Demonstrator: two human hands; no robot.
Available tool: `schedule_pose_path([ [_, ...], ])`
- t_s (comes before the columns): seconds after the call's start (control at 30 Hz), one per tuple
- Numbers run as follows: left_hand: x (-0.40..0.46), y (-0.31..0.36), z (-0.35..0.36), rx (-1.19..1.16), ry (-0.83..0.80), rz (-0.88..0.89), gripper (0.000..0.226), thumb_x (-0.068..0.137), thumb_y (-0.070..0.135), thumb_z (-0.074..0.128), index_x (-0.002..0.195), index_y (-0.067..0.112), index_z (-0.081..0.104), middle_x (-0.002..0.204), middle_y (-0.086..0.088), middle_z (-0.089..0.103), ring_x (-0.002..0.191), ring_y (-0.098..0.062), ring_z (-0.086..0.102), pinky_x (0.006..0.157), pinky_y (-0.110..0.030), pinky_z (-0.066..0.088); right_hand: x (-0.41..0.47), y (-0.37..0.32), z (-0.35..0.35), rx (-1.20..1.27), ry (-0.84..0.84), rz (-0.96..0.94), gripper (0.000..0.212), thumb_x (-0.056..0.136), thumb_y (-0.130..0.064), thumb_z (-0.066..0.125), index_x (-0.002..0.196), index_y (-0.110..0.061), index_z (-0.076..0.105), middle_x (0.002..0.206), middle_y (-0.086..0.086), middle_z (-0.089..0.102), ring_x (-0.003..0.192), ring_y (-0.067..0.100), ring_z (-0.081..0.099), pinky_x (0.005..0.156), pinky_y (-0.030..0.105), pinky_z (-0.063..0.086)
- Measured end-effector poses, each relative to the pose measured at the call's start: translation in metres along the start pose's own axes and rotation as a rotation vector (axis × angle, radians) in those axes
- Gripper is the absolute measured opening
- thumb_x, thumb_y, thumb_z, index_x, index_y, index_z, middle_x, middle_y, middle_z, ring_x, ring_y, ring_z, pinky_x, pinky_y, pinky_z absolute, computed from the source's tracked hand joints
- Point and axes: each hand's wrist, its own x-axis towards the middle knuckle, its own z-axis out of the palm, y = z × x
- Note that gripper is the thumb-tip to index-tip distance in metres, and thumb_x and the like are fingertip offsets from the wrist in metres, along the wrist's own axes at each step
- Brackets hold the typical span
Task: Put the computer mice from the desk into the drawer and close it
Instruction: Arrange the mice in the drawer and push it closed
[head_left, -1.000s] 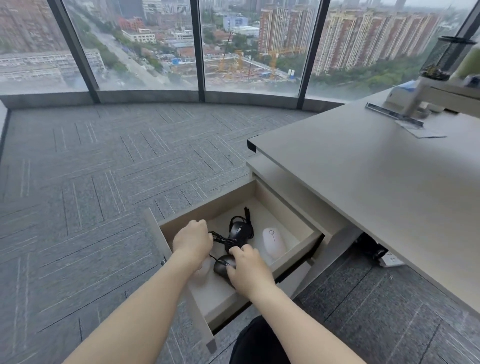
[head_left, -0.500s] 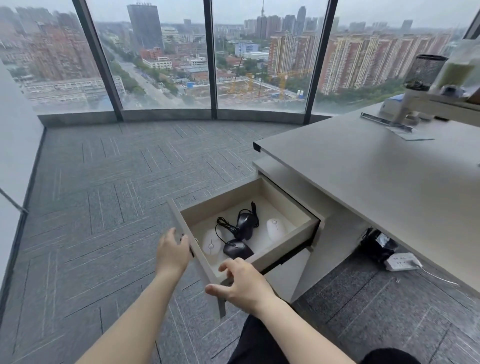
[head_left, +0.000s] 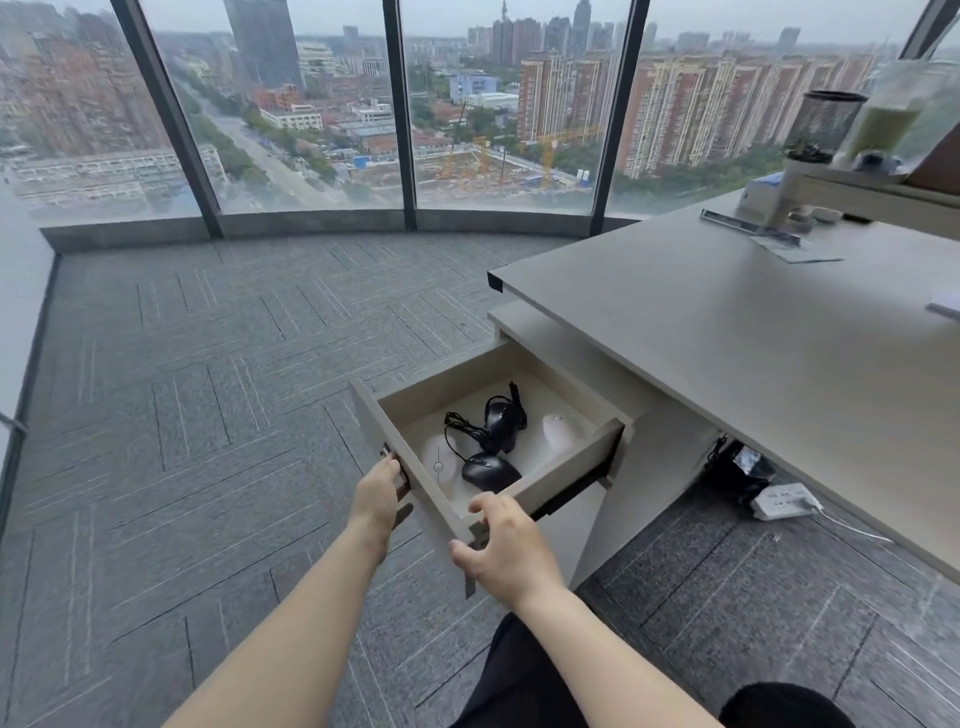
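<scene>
The drawer (head_left: 566, 467) under the desk (head_left: 727, 338) stands pulled out. Inside lie two black wired mice, one near (head_left: 488, 470) and one farther back (head_left: 501, 421), with their cables tangled between them. A white mouse (head_left: 439, 460) lies at the left and another white mouse (head_left: 561, 431) at the right. My left hand (head_left: 379, 493) is on the drawer's front panel near its left end. My right hand (head_left: 504, 545) grips the panel's near corner, thumb over the top edge.
A white power strip (head_left: 784, 501) and dark cables lie on the carpet under the desk. A mesh pen holder (head_left: 826, 124), a shelf and papers sit at the desk's far right. Grey carpet stretches left to the windows.
Both hands have come out of the drawer, leaving the mice inside, and moved to its front panel. My view has pulled back and risen.
</scene>
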Motion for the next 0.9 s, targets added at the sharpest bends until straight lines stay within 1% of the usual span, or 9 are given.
schedule_pose_path([
  [0.13,0.014,0.003,0.036,-0.019,-0.055,0.002,0.028,0.098,0.027,0.033,0.109,0.037,0.057,0.099,0.016,0.065,0.112,-0.018,0.058,0.103,-0.045,0.041,0.011,0.02,-0.019,0.007,0.085,0.081,0.042,0.084,-0.042,0.06,0.12,-0.022,0.053,0.112,-0.003,0.056,0.094,0.016,0.057,0.078,0.032,0.051],
  [0.2,0.02,0.005,0.055,-0.021,-0.076,0.0,0.029,0.099,0.026,0.033,0.115,0.036,0.054,0.096,0.016,0.065,0.112,-0.017,0.057,0.104,-0.045,0.039,0.015,0.029,-0.028,0.016,0.126,0.129,0.04,0.085,-0.043,0.058,0.119,-0.024,0.052,0.109,-0.004,0.055,0.091,0.015,0.057,0.075,0.032,0.051],
  [0.3,0.032,0.007,0.081,-0.023,-0.108,-0.006,0.04,0.098,0.029,0.034,0.135,0.031,0.05,0.117,0.008,0.063,0.121,-0.019,0.054,0.105,-0.046,0.041,0.023,0.045,-0.038,0.096,0.186,0.215,0.034,0.083,-0.04,0.058,0.113,-0.026,0.05,0.104,-0.003,0.054,0.086,0.015,0.058,0.074,0.034,0.053],
  [0.43,0.053,0.005,0.112,-0.037,-0.125,-0.022,0.044,0.097,0.029,0.037,0.14,0.026,0.048,0.126,0.002,0.059,0.122,-0.021,0.055,0.106,-0.048,0.042,0.033,0.069,-0.05,0.225,0.255,0.367,0.04,0.087,-0.033,0.061,0.122,-0.021,0.045,0.107,0.001,0.054,0.075,0.005,0.052,0.055,0.014,0.04],
  [0.53,0.067,0.007,0.139,-0.047,-0.151,-0.03,0.036,0.098,0.028,0.037,0.13,0.026,0.055,0.111,0.009,0.061,0.118,-0.02,0.057,0.105,-0.045,0.043,0.042,0.087,-0.06,0.292,0.318,0.446,0.069,0.087,-0.044,0.064,0.143,-0.016,0.035,0.127,0.006,0.053,0.1,0.018,0.056,0.077,0.027,0.045],
  [0.6,0.075,0.009,0.156,-0.046,-0.179,-0.037,0.025,0.098,0.027,0.037,0.102,0.033,0.061,0.099,0.011,0.061,0.11,-0.02,0.057,0.104,-0.044,0.042,0.049,0.098,-0.067,0.301,0.361,0.477,0.082,0.086,-0.051,0.064,0.149,-0.014,0.028,0.146,0.01,0.044,0.124,0.025,0.051,0.092,0.034,0.046],
  [0.73,0.088,0.013,0.185,-0.062,-0.195,-0.058,0.019,0.095,0.032,0.04,0.081,0.032,0.052,0.081,0.01,0.052,0.1,-0.02,0.053,0.104,-0.044,0.042,0.063,0.116,-0.078,0.336,0.407,0.539,0.089,0.086,-0.053,0.063,0.152,-0.013,0.02,0.155,0.013,0.032,0.134,0.031,0.045,0.098,0.037,0.044],
  [0.8,0.093,0.014,0.196,-0.101,-0.191,-0.071,0.016,0.095,0.034,0.041,0.095,0.03,0.057,0.087,0.013,0.055,0.105,-0.018,0.057,0.104,-0.043,0.043,0.07,0.123,-0.082,0.359,0.424,0.56,0.087,0.087,-0.053,0.063,0.152,-0.013,0.021,0.155,0.013,0.034,0.133,0.031,0.047,0.095,0.036,0.045],
  [0.9,0.096,0.015,0.209,-0.172,-0.2,-0.104,0.043,0.097,0.039,0.043,0.136,0.022,0.05,0.101,0.019,0.056,0.118,-0.019,0.059,0.106,-0.041,0.044,0.082,0.134,-0.087,0.39,0.46,0.566,0.083,0.087,-0.052,0.063,0.151,-0.014,0.025,0.152,0.012,0.039,0.13,0.03,0.05,0.086,0.03,0.044],
])
